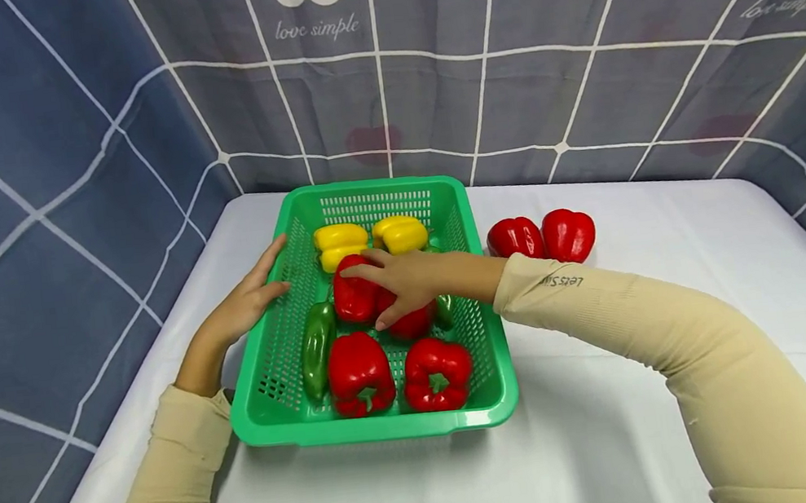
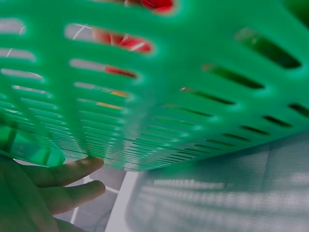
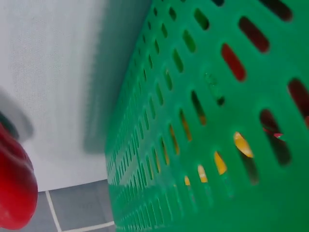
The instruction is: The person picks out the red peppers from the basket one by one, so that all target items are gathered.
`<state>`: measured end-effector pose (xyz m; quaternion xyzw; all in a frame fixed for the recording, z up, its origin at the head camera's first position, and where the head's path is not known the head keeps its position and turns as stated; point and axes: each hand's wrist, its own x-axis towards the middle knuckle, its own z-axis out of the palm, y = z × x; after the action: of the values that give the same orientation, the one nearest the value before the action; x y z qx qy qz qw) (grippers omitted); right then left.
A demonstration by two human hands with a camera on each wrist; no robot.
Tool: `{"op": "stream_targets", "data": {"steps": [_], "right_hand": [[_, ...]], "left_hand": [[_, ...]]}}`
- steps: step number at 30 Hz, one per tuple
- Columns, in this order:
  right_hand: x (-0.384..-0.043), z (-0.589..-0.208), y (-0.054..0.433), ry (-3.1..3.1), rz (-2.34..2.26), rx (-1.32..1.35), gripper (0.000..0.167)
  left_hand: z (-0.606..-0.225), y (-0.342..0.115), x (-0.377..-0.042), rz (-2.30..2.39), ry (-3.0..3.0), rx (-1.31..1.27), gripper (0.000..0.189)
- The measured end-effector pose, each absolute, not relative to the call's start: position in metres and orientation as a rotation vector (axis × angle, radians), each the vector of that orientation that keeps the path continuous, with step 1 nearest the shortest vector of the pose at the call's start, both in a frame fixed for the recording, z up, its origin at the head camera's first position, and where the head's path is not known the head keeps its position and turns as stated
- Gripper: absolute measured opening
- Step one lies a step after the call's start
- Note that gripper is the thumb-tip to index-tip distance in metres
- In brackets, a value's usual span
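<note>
A green plastic basket holds red bell peppers, yellow bell peppers and green peppers. My left hand lies along its left rim with fingers extended; the left wrist view shows those fingers beside the slotted wall. Over the middle of the basket, my right hand spreads its fingers across a red bell pepper, thumb pointing down-left. Another red bell pepper lies partly hidden beneath that hand. Only the basket's outer wall and a red bell pepper outside show in the right wrist view, not the hand.
Two more red bell peppers sit at the basket's near side. A long green pepper lies at its left, yellow bell peppers at the back. Red bell peppers stand outside, right, on the white table. Grey checked cloth hangs behind.
</note>
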<state>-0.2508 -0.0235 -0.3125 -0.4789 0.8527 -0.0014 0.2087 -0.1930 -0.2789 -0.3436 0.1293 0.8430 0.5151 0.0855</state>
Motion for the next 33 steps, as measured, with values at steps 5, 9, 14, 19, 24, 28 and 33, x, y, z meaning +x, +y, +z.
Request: {"op": "stream_targets", "data": {"steps": [5,9,14,19,24,28,33], "right_hand": [[-0.249,-0.312,-0.018,2.295,0.001,-1.233,0.094],[-0.248,-0.307,-0.019,2.258,0.082,-1.182,0.098],[-0.249,-0.299,-0.024,2.222,0.133,-1.174,0.098],[-0.252,-0.291,-0.028,2.187,0.142,-1.149,0.099],[-0.254,-0.286,-0.039,2.176,0.162,-1.142,0.097],[-0.255,-0.286,-0.049,2.182,0.175,-1.149,0.099],[-0.255,-0.291,-0.061,2.205,0.175,-1.207,0.102]], "left_hand": [[-0.342,-0.280,-0.193,1.540,2.508,0.396,0.072],[-0.340,-0.279,-0.193,1.552,2.501,0.393,0.072],[-0.339,-0.279,-0.193,1.560,2.495,0.387,0.072],[-0.340,-0.280,-0.192,1.548,2.500,0.375,0.073],[-0.341,-0.280,-0.193,1.559,2.496,0.376,0.073],[-0.341,-0.280,-0.193,1.562,2.485,0.380,0.073],[-0.341,-0.278,-0.193,1.561,2.483,0.373,0.073]]}}
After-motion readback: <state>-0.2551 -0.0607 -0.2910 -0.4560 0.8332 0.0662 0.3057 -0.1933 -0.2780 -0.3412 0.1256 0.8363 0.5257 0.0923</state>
